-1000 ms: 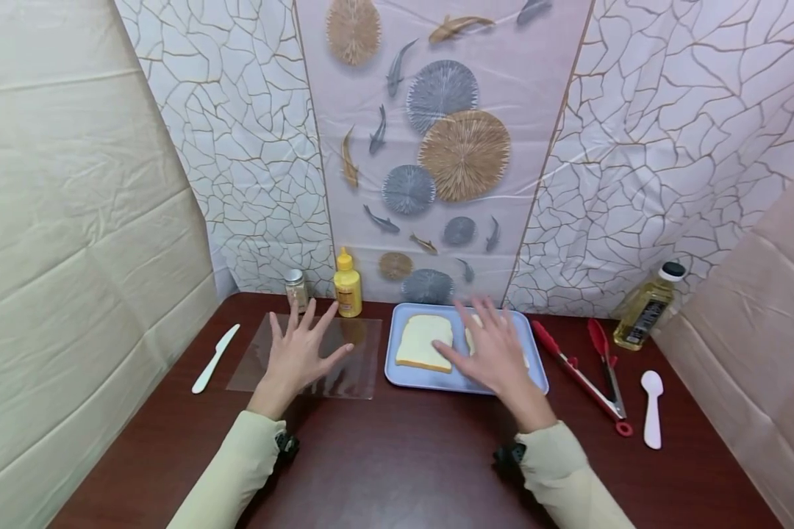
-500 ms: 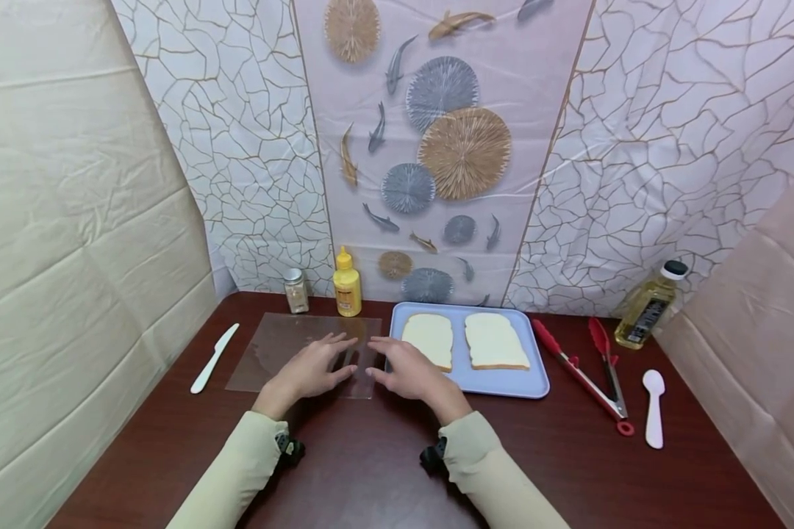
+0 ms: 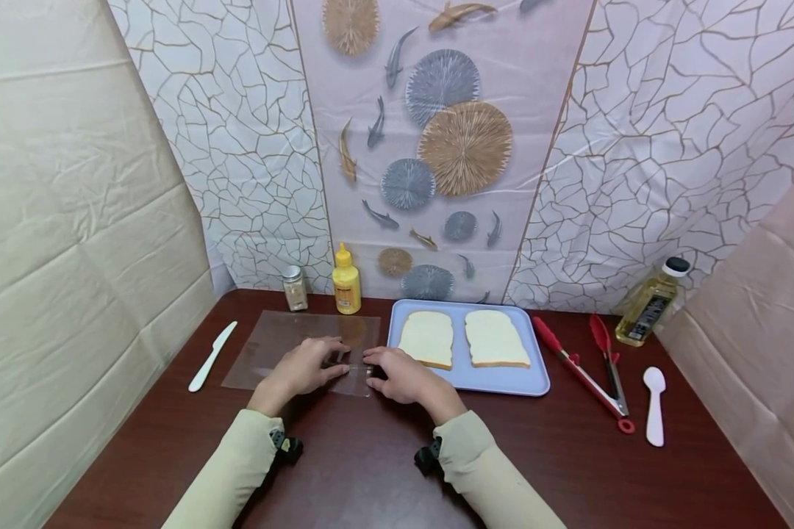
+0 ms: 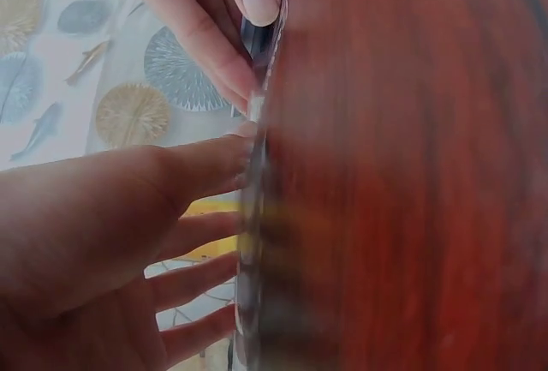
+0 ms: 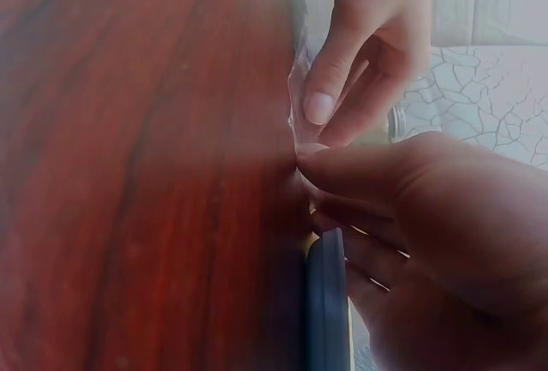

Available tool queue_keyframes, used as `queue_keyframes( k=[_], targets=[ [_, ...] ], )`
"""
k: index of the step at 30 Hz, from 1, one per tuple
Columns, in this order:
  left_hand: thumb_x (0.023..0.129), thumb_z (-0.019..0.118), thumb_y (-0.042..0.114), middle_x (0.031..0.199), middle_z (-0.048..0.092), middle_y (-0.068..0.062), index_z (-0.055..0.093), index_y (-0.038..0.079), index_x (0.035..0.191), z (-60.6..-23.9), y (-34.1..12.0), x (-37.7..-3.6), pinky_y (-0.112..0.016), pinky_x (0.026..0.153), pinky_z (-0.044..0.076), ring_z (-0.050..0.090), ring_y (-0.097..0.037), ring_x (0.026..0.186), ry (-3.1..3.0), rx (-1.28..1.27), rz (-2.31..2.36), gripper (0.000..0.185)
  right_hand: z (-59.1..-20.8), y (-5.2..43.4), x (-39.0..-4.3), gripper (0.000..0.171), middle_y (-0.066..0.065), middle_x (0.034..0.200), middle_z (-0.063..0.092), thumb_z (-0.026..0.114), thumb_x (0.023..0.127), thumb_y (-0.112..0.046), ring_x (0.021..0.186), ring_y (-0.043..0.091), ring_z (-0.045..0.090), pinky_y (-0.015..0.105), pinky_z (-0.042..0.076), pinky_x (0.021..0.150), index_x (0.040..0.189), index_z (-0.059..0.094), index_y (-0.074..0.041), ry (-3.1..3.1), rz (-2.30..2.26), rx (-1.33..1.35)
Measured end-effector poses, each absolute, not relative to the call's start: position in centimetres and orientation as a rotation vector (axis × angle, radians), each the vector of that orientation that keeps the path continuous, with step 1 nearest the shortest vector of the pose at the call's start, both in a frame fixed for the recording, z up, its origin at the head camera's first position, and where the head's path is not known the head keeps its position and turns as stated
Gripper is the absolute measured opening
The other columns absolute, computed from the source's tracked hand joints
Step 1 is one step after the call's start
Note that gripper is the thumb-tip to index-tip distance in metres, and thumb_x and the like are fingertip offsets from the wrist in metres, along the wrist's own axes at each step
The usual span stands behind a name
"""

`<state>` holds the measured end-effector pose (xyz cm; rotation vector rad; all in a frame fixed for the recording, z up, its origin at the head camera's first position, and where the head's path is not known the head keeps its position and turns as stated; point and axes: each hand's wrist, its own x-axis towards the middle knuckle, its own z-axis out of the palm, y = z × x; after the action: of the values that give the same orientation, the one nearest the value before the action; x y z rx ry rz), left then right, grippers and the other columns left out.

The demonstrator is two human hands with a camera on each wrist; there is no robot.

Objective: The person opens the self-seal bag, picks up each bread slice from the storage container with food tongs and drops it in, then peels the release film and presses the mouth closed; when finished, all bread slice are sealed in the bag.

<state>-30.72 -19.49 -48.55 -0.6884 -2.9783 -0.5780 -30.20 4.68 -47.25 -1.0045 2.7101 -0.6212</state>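
Both hands at the near right corner of a clear plastic sheet (image 3: pixel 301 351) on the dark red wooden worktop (image 3: pixel 569 455).
Left hand (image 3: pixel 302 369) fingertips press the sheet edge, fingers fairly straight; right hand (image 3: pixel 397 375) thumb and forefinger pinch that edge, grip narrow. Sheet lies flat just left of the light blue rectangular tray (image 3: pixel 503 378) holding two white bread slices (image 3: pixel 463 338).

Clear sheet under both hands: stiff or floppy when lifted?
Probably floppy: the sheet is thin, see-through film lying flat on the table. Likely very light and hard to start: both the left hand and right hand work its near edge.
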Motion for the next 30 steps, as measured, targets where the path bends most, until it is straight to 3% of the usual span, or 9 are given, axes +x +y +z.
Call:
queue_keyframes(
  k=[4, 9, 15, 18, 21, 25, 30],
  targets=[
    [0.104, 0.075, 0.034, 0.136, 0.076, -0.007, 0.075, 0.015, 0.136, -48.5, -19.6, -30.9, -0.056, 0.100, 0.060, 0.073, -0.027, 0.122, -2.953, -0.636, -0.621, 0.037, -47.2, 4.7, -30.2, 0.046, 0.014, 0.162, 0.056, 0.066, 0.109, -0.021, 0.153, 0.031, 0.051, 0.046, 0.043, 0.126, 0.149, 0.062, 0.000, 2.704, -0.623, -1.001],
    [0.101, 0.080, 0.026, 0.130, 0.078, -0.006, 0.078, 0.014, 0.129, -48.8, -19.9, -31.1, -0.054, 0.099, 0.060, 0.074, -0.026, 0.119, -2.912, -0.639, -0.644, 0.031, -47.4, 4.7, -30.1, 0.046, 0.015, 0.160, 0.057, 0.066, 0.109, -0.020, 0.151, 0.031, 0.053, 0.047, 0.044, 0.125, 0.149, 0.062, 0.000, 2.711, -0.634, -1.016],
    [0.096, 0.085, 0.023, 0.110, 0.079, 0.003, 0.084, 0.020, 0.108, -49.0, -20.0, -31.2, -0.042, 0.080, 0.058, 0.068, -0.016, 0.089, -2.881, -0.595, -0.703, 0.013, -47.5, 4.7, -29.9, 0.043, 0.017, 0.157, 0.059, 0.065, 0.109, -0.020, 0.149, 0.031, 0.055, 0.048, 0.045, 0.124, 0.148, 0.063, -0.001, 2.711, -0.680, -1.066],
    [0.096, 0.085, 0.020, 0.104, 0.078, 0.003, 0.084, 0.018, 0.099, -48.8, -20.1, -31.2, -0.037, 0.076, 0.054, 0.065, -0.016, 0.083, -2.837, -0.617, -0.744, 0.004, -47.5, 4.7, -29.8, 0.043, 0.016, 0.158, 0.058, 0.062, 0.110, -0.021, 0.150, 0.031, 0.053, 0.049, 0.044, 0.125, 0.148, 0.063, -0.002, 2.704, -0.687, -1.055],
    [0.097, 0.083, 0.018, 0.104, 0.080, -0.001, 0.084, 0.016, 0.094, -48.5, -20.2, -31.3, -0.040, 0.080, 0.057, 0.070, -0.022, 0.088, -2.799, -0.635, -0.797, 0.003, -47.5, 4.8, -29.8, 0.042, 0.016, 0.160, 0.058, 0.061, 0.111, -0.022, 0.152, 0.031, 0.051, 0.049, 0.042, 0.126, 0.149, 0.063, -0.003, 2.701, -0.687, -1.036],
    [0.098, 0.081, 0.019, 0.113, 0.081, -0.007, 0.083, 0.016, 0.095, -48.0, -20.4, -31.3, -0.049, 0.095, 0.060, 0.075, -0.028, 0.105, -2.773, -0.571, -0.866, 0.005, -47.4, 4.8, -29.8, 0.039, 0.016, 0.159, 0.059, 0.060, 0.111, -0.019, 0.152, 0.030, 0.052, 0.048, 0.042, 0.126, 0.146, 0.065, -0.003, 2.709, -0.686, -1.020],
    [0.099, 0.081, 0.021, 0.117, 0.081, -0.007, 0.081, 0.016, 0.104, -47.2, -20.6, -31.3, -0.054, 0.102, 0.059, 0.075, -0.029, 0.116, -2.688, -0.501, -0.985, 0.007, -47.5, 4.8, -29.8, 0.037, 0.016, 0.153, 0.064, 0.048, 0.109, -0.002, 0.148, 0.030, 0.057, 0.047, 0.046, 0.124, 0.140, 0.069, 0.000, 2.721, -0.712, -1.040]
  ],
)
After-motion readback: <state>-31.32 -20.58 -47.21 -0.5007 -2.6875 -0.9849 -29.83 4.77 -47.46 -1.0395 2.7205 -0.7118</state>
